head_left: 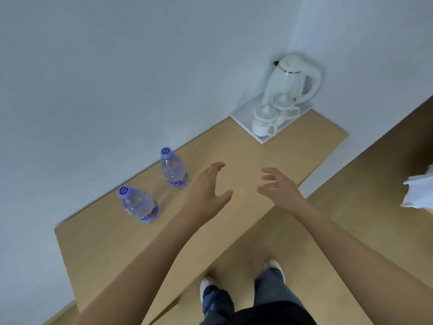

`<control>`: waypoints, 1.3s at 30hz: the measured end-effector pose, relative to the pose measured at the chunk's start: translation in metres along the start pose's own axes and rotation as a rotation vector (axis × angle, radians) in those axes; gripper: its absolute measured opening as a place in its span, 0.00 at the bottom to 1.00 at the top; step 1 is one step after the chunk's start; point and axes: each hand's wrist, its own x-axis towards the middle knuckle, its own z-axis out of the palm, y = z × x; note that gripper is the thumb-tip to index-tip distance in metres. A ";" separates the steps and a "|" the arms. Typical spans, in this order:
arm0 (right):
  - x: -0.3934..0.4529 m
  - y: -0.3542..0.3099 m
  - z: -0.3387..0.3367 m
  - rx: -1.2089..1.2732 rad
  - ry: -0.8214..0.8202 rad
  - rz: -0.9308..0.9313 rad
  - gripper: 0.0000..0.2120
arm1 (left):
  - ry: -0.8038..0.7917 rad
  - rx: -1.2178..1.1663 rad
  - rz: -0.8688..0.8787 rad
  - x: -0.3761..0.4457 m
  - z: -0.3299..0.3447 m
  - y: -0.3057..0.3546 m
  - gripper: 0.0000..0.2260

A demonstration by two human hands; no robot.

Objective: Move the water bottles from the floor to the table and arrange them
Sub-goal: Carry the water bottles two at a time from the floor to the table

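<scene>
Two water bottles, the near bottle [138, 206] and the far bottle [173, 168], were seen upright on the wooden table [269, 158], the far one just beside the left hand [207, 187]. Both hands, left and right hand [278, 187], were held spread and empty above the tabletop. A kettle [293, 78] and cups [263, 120] were set on a white tray [241, 114] in the corner against the pale wall [117, 66].

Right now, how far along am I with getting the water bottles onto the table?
Two water bottles, the near bottle and the far bottle, already stand upright on the table, near the wall. Your left hand and right hand are open and empty. No bottles show on the visible floor; perhaps only arranging remains.
</scene>
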 end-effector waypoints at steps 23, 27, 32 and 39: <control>-0.130 0.290 -0.468 0.207 0.592 0.360 0.23 | -0.612 0.137 0.407 0.179 0.398 0.405 0.22; -0.109 0.329 -0.531 0.235 0.632 0.402 0.23 | -0.649 0.140 0.422 0.234 0.457 0.455 0.22; -0.043 0.376 -0.634 0.281 0.676 0.442 0.24 | -0.662 0.102 0.432 0.333 0.536 0.521 0.23; 0.068 0.408 -0.802 0.266 0.685 0.470 0.22 | -0.670 0.092 0.486 0.494 0.616 0.642 0.23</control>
